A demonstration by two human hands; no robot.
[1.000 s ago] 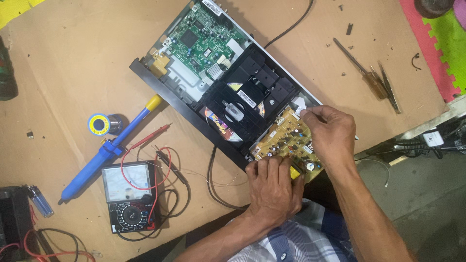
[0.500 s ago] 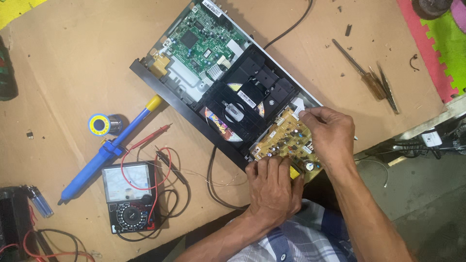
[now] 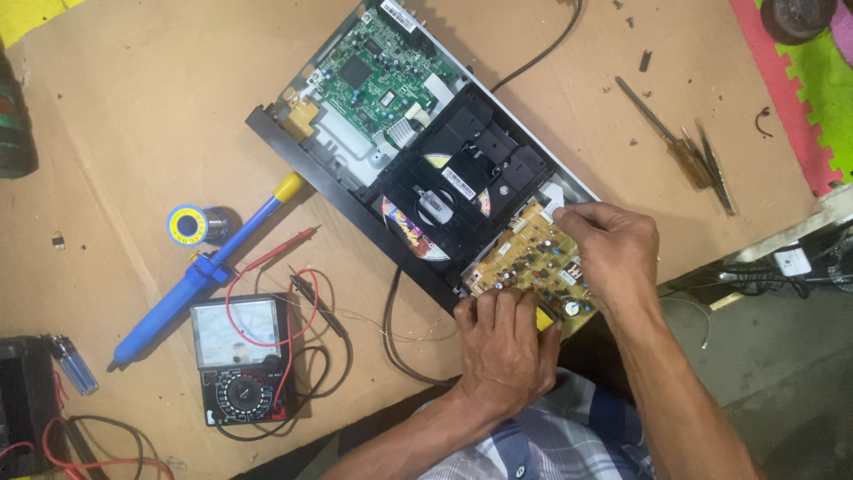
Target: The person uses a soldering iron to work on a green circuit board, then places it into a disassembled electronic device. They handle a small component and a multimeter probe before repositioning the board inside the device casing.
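Surface: brown cardboard sheet (image 3: 133, 133) covering the work area, with everything below lying on it.
Far left edge: a black box (image 3: 22, 391) with red wires, and a small blue lighter (image 3: 73, 364) just beside it.
Solder reel: a small blue-and-yellow spool (image 3: 188, 226), near the upper end of the pump.
Desoldering pump: blue barrel with a yellow tip (image 3: 200, 276), lying slantwise, its tip pointing at the player's front edge.
Multimeter: black analogue meter (image 3: 240, 356) face up, its red and black leads looped around and over it, the red probe (image 3: 284, 249) resting above it.
Disc player: open black case (image 3: 444, 178) lying diagonally; green circuit board (image 3: 369, 71) at its upper end, black disc tray with a disc in the middle, yellow board at its lower right end.
Yellow circuit board: tan board (image 3: 533, 267) studded with components, set in the lower right corner of the case, between the two hands.
Left hand: (image 3: 506, 342) palm down, fingers curled and pressed on the near edge of the yellow circuit board; a small yellow part shows under it, though I cannot tell whether it is gripped.
Right hand: (image 3: 613, 249) fingers bent, resting on the far right edge of the same board, its fingertips pinched at the white corner piece by the case wall.
Screwdrivers: two brown-handled tools (image 3: 689, 151) lying well apart to the right.
Right edge: green and red foam mat (image 3: 817, 80).
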